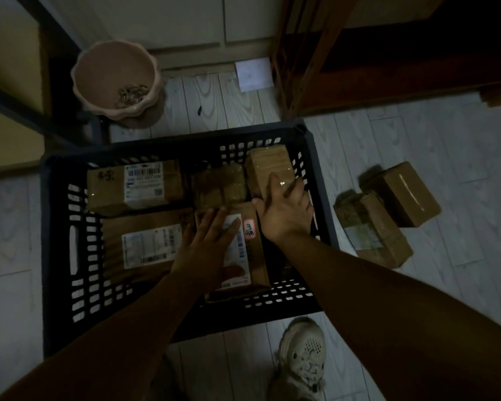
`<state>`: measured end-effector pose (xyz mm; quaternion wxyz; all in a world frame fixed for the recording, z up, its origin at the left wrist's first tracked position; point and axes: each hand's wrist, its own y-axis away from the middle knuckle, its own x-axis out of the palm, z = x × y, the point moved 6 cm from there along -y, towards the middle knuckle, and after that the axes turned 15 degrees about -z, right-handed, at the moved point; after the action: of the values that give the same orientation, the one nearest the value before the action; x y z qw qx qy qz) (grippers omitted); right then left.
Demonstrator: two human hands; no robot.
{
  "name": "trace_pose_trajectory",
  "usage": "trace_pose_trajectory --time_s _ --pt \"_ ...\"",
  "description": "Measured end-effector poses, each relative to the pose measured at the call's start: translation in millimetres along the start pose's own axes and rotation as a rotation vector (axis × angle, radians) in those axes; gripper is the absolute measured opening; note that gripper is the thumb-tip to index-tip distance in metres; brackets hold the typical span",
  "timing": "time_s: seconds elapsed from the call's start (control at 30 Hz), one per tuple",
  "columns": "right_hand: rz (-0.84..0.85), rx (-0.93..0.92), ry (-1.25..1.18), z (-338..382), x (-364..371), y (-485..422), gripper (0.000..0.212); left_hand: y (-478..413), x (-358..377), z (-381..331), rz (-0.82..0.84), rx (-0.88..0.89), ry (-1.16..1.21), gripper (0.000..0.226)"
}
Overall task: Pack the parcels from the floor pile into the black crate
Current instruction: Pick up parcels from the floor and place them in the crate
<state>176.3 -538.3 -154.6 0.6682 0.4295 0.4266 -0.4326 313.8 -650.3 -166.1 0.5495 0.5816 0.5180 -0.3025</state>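
Note:
A black slotted crate stands on the floor and holds several brown cardboard parcels. My right hand grips a taped brown parcel at the crate's far right corner, thumb on its top. With straight fingers, my left hand lies flat on a labelled parcel near the crate's front. Two labelled parcels fill the left side. A dark taped parcel sits in the middle. Two more parcels lie on the floor to the crate's right.
A pink plant pot stands at the back left beside a dark metal frame. Wooden furniture rises at the back right. A white paper leans on the skirting. My shoe is just in front of the crate.

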Motion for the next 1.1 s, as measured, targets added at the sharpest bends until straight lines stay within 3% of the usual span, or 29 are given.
trace_pose_trajectory --time_s 0.13,0.23,0.43,0.53,0.87,1.1 --pt "0.080 -0.060 0.012 -4 15 0 0.060 1 5 4 -0.029 0.023 -0.008 0.100" --pt "0.141 -0.107 0.043 -6 24 1 0.067 7 9 10 -0.045 0.024 -0.032 0.101" --pt "0.054 -0.180 -0.087 4 24 -14 0.065 11 10 15 -0.041 0.019 -0.029 0.099" --pt "-0.040 -0.171 -0.127 1 22 -17 0.065 11 11 13 -0.034 0.017 -0.047 0.100" --pt "0.151 -0.071 0.014 -15 30 -7 0.074 14 3 18 -0.013 0.011 -0.027 0.098" --pt "0.143 -0.067 0.044 -9 20 -13 0.089 14 0 15 0.034 0.003 -0.035 0.099"
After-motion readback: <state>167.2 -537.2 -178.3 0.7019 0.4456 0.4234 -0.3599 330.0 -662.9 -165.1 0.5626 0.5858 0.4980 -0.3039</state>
